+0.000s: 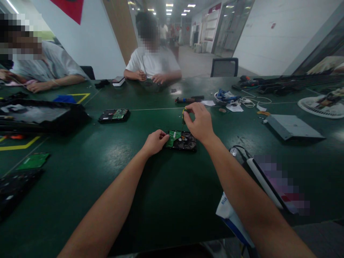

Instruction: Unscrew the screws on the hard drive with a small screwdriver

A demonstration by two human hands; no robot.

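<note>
A hard drive (185,143) lies on the green table in front of me, its green circuit board (173,137) facing up at the left end. My left hand (156,142) grips the drive's left edge between thumb and fingers. Above the drive, my right hand (199,122) pinches the yellow and black handle of a small screwdriver (184,116). The screwdriver stands nearly upright, its thin shaft pointing down at the board's right side. The exact spot its tip touches is too small to tell.
Another hard drive (114,115) lies to the left, beyond it a black casing (40,113). A loose green board (33,161) is at near left. On the right are a grey metal panel (294,127), a white fan grille (322,107) and a phone-like device (274,182). Two people sit opposite.
</note>
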